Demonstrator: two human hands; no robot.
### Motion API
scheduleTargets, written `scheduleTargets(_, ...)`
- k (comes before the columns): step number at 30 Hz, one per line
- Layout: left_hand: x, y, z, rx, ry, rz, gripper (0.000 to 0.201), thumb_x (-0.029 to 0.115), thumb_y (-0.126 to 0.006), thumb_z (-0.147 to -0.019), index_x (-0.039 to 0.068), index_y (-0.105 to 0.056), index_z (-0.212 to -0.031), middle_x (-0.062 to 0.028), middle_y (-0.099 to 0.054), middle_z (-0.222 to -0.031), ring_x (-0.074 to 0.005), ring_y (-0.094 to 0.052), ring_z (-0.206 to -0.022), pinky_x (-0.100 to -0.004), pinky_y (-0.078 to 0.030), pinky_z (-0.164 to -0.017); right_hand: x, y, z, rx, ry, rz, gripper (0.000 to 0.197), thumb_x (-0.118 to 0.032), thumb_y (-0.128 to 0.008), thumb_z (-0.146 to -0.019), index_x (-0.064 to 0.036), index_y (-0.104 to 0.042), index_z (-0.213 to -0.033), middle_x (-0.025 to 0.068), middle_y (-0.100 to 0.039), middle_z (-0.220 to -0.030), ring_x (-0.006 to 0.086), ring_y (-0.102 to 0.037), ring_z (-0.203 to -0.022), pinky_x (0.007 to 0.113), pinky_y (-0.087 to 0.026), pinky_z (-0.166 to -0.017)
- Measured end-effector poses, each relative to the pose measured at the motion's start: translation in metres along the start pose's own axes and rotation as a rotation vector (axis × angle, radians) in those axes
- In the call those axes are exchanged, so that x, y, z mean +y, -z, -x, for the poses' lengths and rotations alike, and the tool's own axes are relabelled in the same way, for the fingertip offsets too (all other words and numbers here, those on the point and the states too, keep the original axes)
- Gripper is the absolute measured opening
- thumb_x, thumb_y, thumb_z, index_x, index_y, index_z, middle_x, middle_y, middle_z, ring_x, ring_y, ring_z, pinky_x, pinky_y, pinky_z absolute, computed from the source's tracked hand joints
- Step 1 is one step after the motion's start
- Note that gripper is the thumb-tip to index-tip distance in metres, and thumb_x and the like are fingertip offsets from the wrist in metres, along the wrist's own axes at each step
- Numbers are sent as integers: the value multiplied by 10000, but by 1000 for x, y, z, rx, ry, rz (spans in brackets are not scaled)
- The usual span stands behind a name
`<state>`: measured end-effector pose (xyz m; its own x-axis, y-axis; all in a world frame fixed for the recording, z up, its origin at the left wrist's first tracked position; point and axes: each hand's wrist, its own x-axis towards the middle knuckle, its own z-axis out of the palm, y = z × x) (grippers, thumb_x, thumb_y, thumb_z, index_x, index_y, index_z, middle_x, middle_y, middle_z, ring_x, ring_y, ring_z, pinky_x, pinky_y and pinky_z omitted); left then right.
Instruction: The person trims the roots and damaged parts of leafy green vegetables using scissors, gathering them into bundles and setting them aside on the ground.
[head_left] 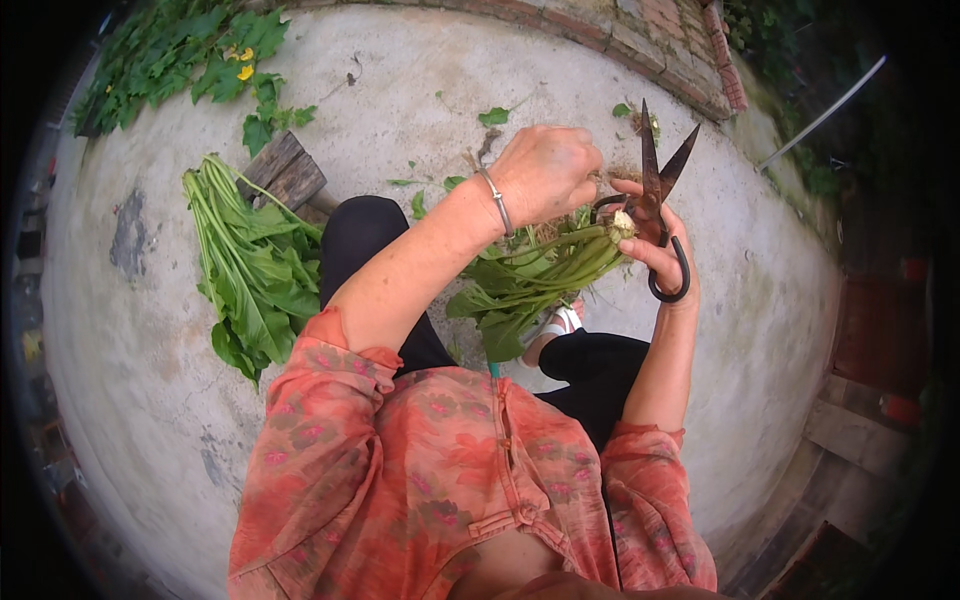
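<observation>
Black scissors (652, 185) with spread blades pointing up rest in my right hand (660, 245), which is closed round them. The same hand's thumb and forefinger hold the pale cut root end of a bunch of leafy greens (560, 270). Its long green stalks run left and down, and the leaves hang over my lap. My left hand (547, 175), wearing a bangle, is just above and left of the root end. Its fingers are curled; whatever they may hold is hidden behind them.
A pile of similar leafy greens (260, 270) lies left of my knee, against a wooden block (287, 172). Scraps of leaf (493, 117) are scattered on the concrete ground (400, 70). A yellow-flowered vine (190, 60) spreads at the far left; a low brick edge (640, 55) runs behind.
</observation>
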<state>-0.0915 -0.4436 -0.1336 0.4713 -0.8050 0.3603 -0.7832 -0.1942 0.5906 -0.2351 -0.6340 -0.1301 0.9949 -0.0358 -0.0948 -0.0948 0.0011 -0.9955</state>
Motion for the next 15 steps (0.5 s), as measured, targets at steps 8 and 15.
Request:
scheduleTargets(8,-22,-17,3,246,48,137,996,629,-709,-710,-10,-364,-1392,-272,-469,-1338,-386,-469,-1250,-422,-414,-1030,-5,-5,0,78,59,-86,690,-54,-709,-722,43,-437,-1348,121,-607,-1114,200,-597,-1021,312,-450,-926)
scheduleTargets(15,9,-64,16,-168,117,597,919,489,-806,-643,-35,-431,-1298,-240,-638,-1046,-323,-639,-960,-379,-502,-840,7,12,-4,230,284,-273,696,-44,-598,-785,75,-303,-1404,150,-586,-1149,249,-569,-1107,383,-408,-1008)
